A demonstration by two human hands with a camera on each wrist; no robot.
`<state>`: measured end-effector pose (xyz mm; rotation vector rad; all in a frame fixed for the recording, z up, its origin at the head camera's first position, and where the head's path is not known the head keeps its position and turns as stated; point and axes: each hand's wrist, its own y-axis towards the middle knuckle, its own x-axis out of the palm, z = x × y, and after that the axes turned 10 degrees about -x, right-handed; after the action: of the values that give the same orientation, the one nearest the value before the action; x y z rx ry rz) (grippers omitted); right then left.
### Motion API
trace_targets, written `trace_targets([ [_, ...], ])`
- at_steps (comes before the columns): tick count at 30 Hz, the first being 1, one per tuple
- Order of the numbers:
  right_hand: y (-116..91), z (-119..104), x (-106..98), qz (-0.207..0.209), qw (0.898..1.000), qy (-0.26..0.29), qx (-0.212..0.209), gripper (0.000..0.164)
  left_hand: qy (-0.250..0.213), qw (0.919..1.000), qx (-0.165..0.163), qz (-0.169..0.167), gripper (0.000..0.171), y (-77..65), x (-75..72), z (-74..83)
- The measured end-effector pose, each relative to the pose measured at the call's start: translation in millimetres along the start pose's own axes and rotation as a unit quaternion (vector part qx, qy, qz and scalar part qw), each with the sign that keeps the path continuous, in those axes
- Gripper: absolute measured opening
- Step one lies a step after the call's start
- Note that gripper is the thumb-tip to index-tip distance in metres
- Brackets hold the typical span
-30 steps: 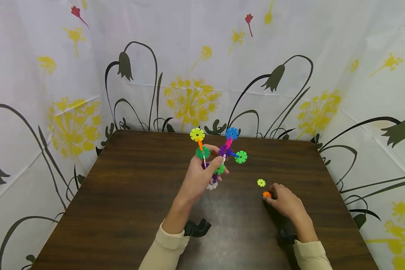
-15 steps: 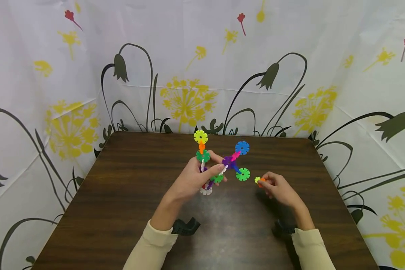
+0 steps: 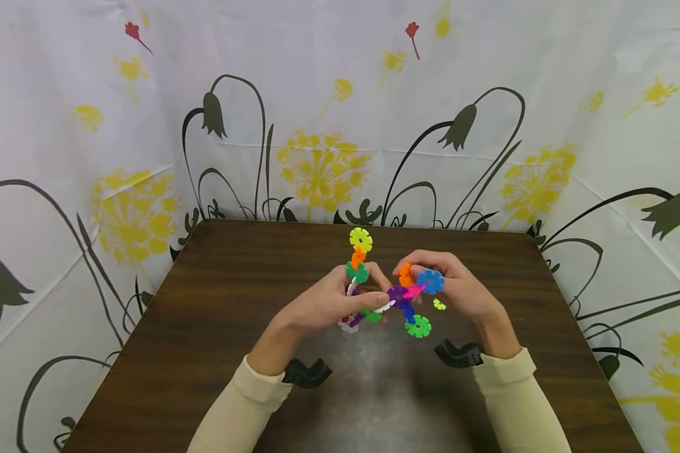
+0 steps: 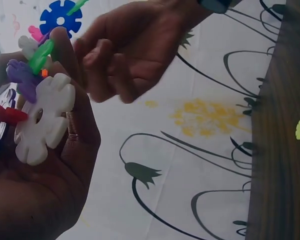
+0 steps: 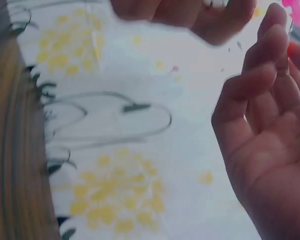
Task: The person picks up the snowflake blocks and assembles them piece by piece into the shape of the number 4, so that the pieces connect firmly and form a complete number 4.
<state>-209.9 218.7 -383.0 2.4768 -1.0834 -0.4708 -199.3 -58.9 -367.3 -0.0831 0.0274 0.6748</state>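
Observation:
My left hand (image 3: 323, 301) grips a linked structure of flower-shaped interlocking discs above the table. A yellow disc (image 3: 361, 240) tops one arm of it; a purple disc (image 3: 398, 297) with pink, blue and green pieces branches off to the right. In the left wrist view a notched white disc (image 4: 46, 120) lies against the palm. Between thumb and forefinger, my right hand (image 3: 463, 286) pinches an orange disc (image 3: 405, 275) just above the purple one. The structure's blue disc (image 3: 431, 281) overlaps the right hand. Part of the structure is hidden behind the left fingers.
One loose yellow-green disc (image 3: 439, 304) lies on the dark wooden table (image 3: 249, 270), below the right hand. Behind the table hangs a white curtain (image 3: 294, 94) with a flower print. A black wrist mount (image 3: 459, 353) sits on each forearm.
My right hand has picked the orange disc up off the table and brought it up and left to the structure. The left hand has turned the structure, tipping its branched end lower.

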Motion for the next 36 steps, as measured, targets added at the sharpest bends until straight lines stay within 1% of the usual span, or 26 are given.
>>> trace_targets([
  [3,5.9,-6.3,7.6,0.005,1.000,-0.001,-0.005,0.023,0.006,0.9999,-0.011,-0.003,0.025,0.4,1.7,3.0],
  [5,7.2,-7.1,10.9,0.007,1.000,0.018,-0.013,0.021,0.009,0.9998,-0.015,-0.005,0.026,0.3,2.8,4.5],
  [9,7.3,-5.8,14.6,0.013,0.997,0.056,-0.042,0.021,0.019,0.9996,-0.018,-0.012,0.025,1.0,4.4,6.8],
  [12,8.3,-5.7,15.2,0.018,0.997,0.049,-0.055,0.021,0.021,0.9993,-0.026,-0.017,0.027,2.4,5.0,9.6],
  [18,11.3,-7.0,14.0,0.009,0.997,0.032,-0.063,0.029,0.025,0.9984,-0.040,-0.033,0.039,5.6,5.0,12.8],
  [20,11.9,-7.6,14.6,0.007,0.997,0.032,-0.068,0.031,0.020,0.9983,-0.038,-0.039,0.041,6.5,5.0,12.5],
  [26,12.1,-10.7,20.7,0.009,0.996,0.039,-0.075,0.026,-0.001,0.9981,-0.040,-0.046,0.052,5.3,4.0,10.1],
  [29,11.4,-12.3,24.2,0.008,0.997,0.037,-0.072,0.025,-0.007,0.9983,-0.036,-0.046,0.058,4.4,3.6,8.5],
  [33,9.7,-13.3,26.6,0.010,0.998,0.031,-0.057,0.026,-0.019,0.9985,-0.030,-0.042,0.063,4.3,3.8,5.1],
  [36,9.1,-8.8,25.6,-0.014,0.996,0.050,-0.073,0.030,-0.028,0.9983,-0.035,-0.038,0.069,4.4,4.6,1.6],
])
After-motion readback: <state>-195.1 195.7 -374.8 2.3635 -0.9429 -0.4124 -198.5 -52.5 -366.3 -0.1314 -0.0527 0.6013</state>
